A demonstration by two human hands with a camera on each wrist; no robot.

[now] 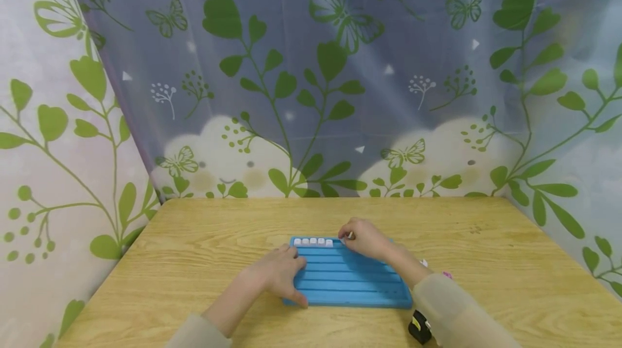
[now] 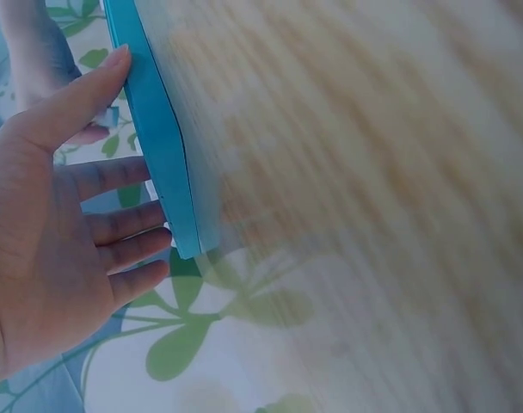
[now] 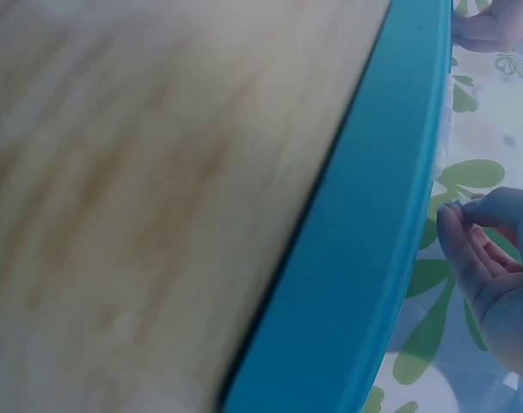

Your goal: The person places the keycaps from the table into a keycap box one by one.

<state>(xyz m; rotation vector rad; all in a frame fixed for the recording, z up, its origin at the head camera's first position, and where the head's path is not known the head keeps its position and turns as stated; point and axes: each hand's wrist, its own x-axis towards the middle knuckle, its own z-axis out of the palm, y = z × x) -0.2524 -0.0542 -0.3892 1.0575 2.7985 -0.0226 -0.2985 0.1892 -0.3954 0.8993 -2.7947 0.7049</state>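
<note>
A blue ridged tray (image 1: 350,301) lies flat on the wooden table. Several small white blocks (image 1: 313,241) sit side by side at the left of its far row. My left hand (image 1: 279,275) rests at the tray's left end, thumb at the near corner and fingers along the side; the left wrist view shows these fingers nearly straight against the blue edge (image 2: 163,155). Over the far row, right of the blocks, my right hand (image 1: 364,237) pinches a small white block (image 3: 456,203) between thumb and index finger, mostly covered by the fingertips.
A black object with a yellow patch (image 1: 420,327) lies by the tray's near right corner. Beside my right forearm are a small white item (image 1: 424,263) and a pink one (image 1: 447,274), partly hidden. A leaf-patterned curtain (image 1: 311,94) hangs behind the table (image 1: 218,224).
</note>
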